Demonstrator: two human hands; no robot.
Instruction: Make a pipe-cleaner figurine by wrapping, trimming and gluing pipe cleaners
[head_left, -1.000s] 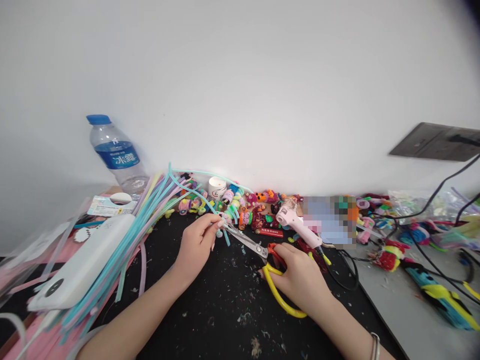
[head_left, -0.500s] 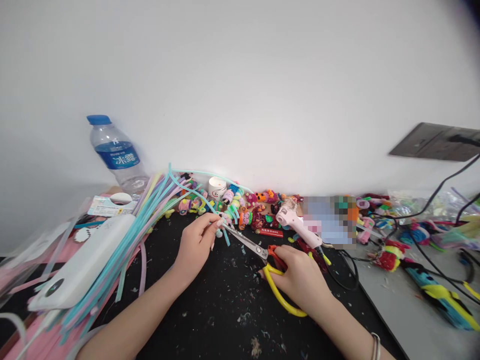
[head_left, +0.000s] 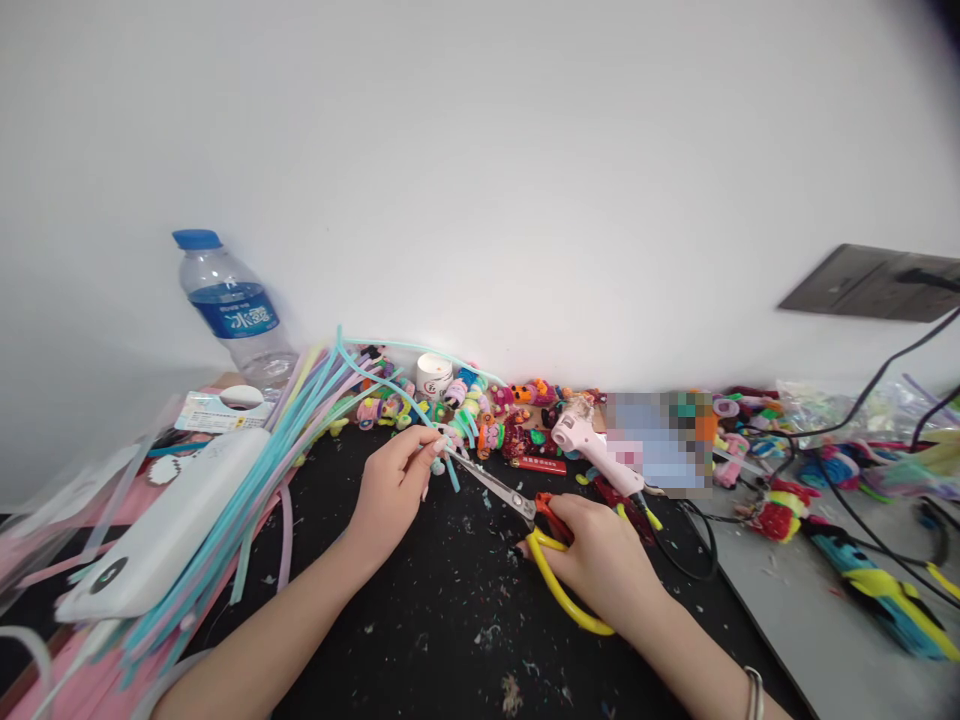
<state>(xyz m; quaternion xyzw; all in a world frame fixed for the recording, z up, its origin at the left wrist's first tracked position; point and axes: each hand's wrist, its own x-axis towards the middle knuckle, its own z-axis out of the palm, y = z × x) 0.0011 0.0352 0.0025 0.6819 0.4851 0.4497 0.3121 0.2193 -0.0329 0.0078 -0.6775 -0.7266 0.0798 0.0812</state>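
Between the fingertips of my left hand (head_left: 396,482) is a light-blue pipe cleaner (head_left: 453,474), its short end sticking out below the pinch. My right hand (head_left: 600,545) grips scissors (head_left: 514,498) with yellow and orange handles. The scissor tips reach up to my left fingertips, where the pipe cleaner is; whether the blades touch it I cannot make out. To the left lies a bundle of pastel pipe cleaners (head_left: 259,480), and a white power bank (head_left: 169,530) rests against it. Behind my hands are several small fuzzy figures (head_left: 471,405).
A pink glue gun (head_left: 600,452) lies behind my right hand, with a red strip (head_left: 540,465) beside it. A paper cup (head_left: 435,375) and a water bottle (head_left: 236,305) stand by the wall. Cables (head_left: 862,390) run at the right. Fibre scraps dot the black mat (head_left: 427,620).
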